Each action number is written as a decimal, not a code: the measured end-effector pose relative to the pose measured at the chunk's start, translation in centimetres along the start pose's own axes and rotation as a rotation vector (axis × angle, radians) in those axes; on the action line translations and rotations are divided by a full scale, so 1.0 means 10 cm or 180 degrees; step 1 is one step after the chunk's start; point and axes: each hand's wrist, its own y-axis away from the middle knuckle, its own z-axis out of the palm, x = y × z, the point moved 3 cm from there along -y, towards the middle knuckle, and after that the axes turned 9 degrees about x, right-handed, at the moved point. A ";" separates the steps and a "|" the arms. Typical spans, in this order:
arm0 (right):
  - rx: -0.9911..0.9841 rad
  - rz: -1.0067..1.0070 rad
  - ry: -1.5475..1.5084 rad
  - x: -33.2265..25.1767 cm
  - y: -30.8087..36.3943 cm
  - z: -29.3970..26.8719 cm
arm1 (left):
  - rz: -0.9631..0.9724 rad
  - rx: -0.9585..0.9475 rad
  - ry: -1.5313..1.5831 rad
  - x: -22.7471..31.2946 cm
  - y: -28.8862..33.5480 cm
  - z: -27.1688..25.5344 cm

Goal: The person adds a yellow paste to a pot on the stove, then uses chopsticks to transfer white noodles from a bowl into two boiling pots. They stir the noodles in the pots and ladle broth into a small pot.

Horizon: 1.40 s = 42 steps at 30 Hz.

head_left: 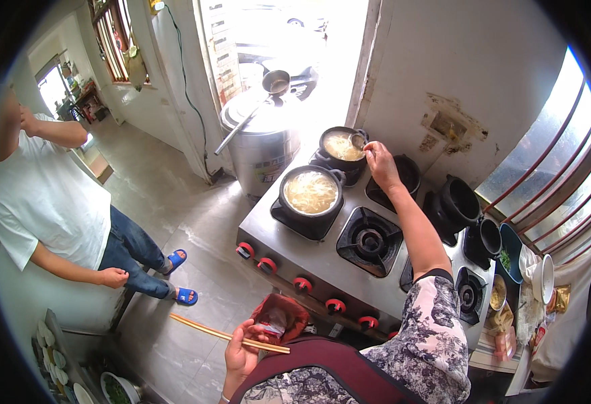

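Note:
My left hand is closed around a pair of long wooden chopsticks, held low in front of my body and pointing left. My right arm stretches over the stove, and my right hand grips a small spoon whose bowl is at the right rim of the far black pot. Pale noodles in cloudy broth fill that pot. Nearer to me, a second black pot with similar contents sits on the front left burner. My fingers hide most of the spoon's handle.
The steel stove has red knobs and a bare burner. Dark pots stand at right. A ladle lies across a large steel drum. A red-lined bin stands below; a person stands left.

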 end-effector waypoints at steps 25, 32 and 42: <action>0.0990 0.2035 -0.2030 0.66 0.21 0.22 | 0.0131 0.0100 0.0059 -0.01 0.06 -0.06; 0.1281 0.2446 -0.2304 0.71 0.16 0.17 | 0.0125 0.0138 0.0022 -0.03 0.06 -0.06; 0.1806 0.2978 -0.2955 0.77 0.19 0.11 | 0.0083 0.0215 -0.0100 -0.01 0.07 -0.05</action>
